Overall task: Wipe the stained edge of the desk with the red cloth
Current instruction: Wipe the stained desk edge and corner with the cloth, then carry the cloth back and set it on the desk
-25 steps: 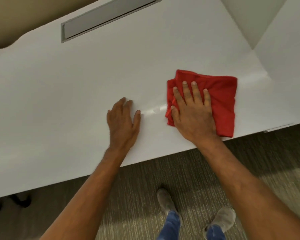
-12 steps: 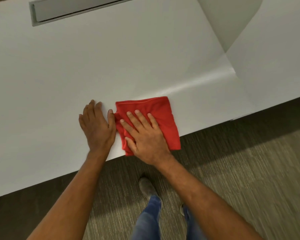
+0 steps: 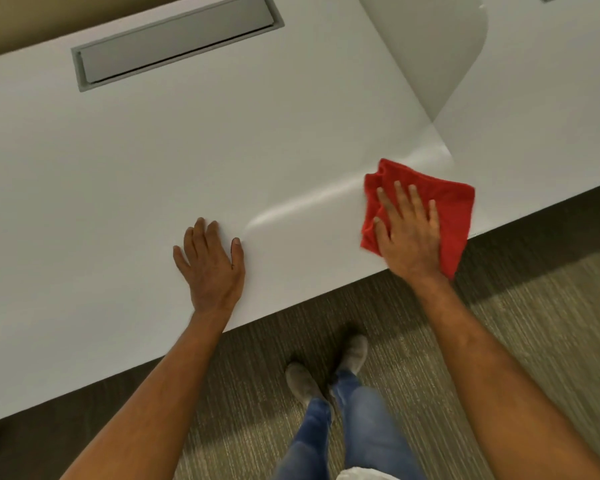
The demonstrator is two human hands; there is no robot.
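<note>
The right hand [image 3: 407,233] lies flat on the red cloth [image 3: 444,209], fingers spread out and pressing down, not closed around it, and the cloth sits at the near edge of the white desk [image 3: 153,161], with one corner hanging off. The left hand [image 3: 210,263] rests flat on the bare desk, fingers open and holding nothing, well apart from the cloth. Half a second ago the cloth was right next to the left hand; now it has slid away to the right.
</note>
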